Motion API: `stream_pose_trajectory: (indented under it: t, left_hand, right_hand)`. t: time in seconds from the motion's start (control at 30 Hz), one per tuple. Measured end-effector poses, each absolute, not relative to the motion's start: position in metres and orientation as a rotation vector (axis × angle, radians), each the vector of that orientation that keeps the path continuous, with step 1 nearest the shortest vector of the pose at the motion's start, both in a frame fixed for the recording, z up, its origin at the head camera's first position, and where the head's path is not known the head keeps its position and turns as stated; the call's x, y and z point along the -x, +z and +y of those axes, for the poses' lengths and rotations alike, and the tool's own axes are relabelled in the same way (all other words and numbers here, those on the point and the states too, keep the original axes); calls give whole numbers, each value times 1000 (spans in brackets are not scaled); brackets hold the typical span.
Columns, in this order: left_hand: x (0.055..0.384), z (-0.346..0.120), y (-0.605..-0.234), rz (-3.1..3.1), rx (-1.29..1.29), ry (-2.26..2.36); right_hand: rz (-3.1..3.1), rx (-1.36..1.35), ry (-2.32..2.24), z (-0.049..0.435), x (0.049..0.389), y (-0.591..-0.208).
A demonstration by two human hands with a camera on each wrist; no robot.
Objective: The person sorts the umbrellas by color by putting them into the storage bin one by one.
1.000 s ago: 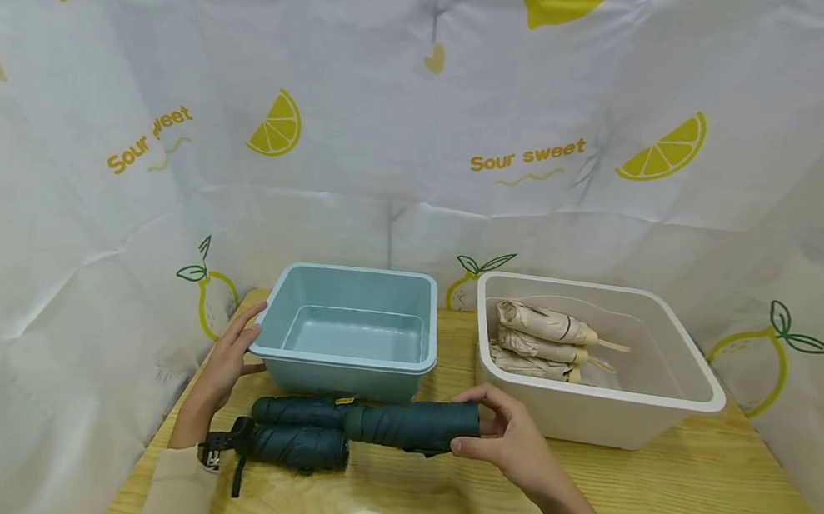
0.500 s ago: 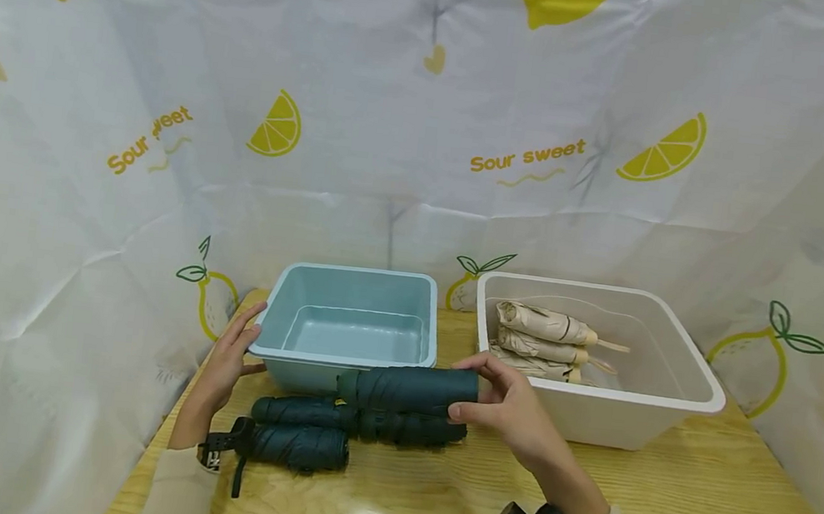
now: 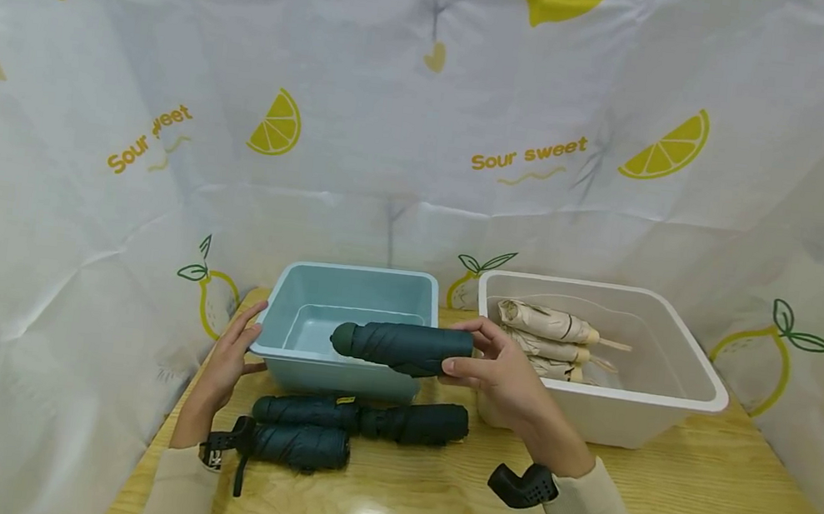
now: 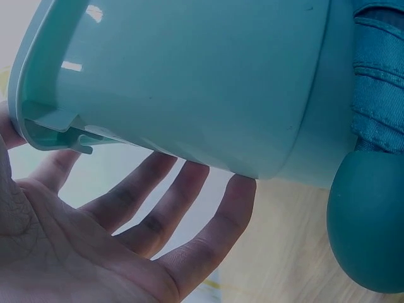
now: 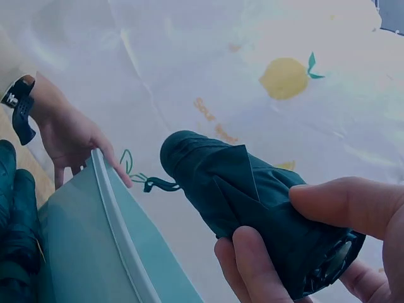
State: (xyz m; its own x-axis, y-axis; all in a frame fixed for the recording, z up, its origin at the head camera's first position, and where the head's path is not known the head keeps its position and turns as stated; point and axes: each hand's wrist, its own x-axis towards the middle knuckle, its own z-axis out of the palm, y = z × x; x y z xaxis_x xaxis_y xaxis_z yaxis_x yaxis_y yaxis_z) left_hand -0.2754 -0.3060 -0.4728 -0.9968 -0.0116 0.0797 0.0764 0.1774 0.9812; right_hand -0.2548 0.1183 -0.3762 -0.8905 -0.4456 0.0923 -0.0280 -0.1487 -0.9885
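Observation:
My right hand point(image 3: 501, 375) grips a folded dark green umbrella point(image 3: 410, 347) by its right end, thumb on the near side. The umbrella hangs level above the front rim of a light blue bin point(image 3: 341, 360). In the right wrist view, its rounded handle and a wrist loop point away from the fingers point(image 5: 255, 268). At the bin's left side my left hand point(image 3: 226, 363) rests with fairly straight fingers against the wall point(image 4: 202, 82). Three more dark green folded umbrellas lie on the table before the bin: a left one point(image 3: 305, 411), a right one point(image 3: 417, 423) and a nearer one point(image 3: 297, 447).
A larger white bin point(image 3: 592, 410) stands to the right, with three beige folded umbrellas point(image 3: 548, 323) lying in its left part. Behind both bins hangs a lemon-print cloth point(image 3: 392, 163). The wooden table point(image 3: 460, 513) runs toward the front.
My right hand has lifted the umbrella from the ones on the table and carried it up and slightly left, over the blue bin's front rim. My left hand has stayed on the bin.

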Motion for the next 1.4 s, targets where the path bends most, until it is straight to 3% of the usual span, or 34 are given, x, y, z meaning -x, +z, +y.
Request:
stream_pose_trajectory:
  t: [0.73,1.4]
  left_hand:
    - [273,-308,-473,-2356,65,-1963]
    - [276,-308,-477,-2335,67,-1978]
  right_hand:
    - [1697,379,-2158,80,284,-363]
    - [1620,217,-2173,50,315,-380]
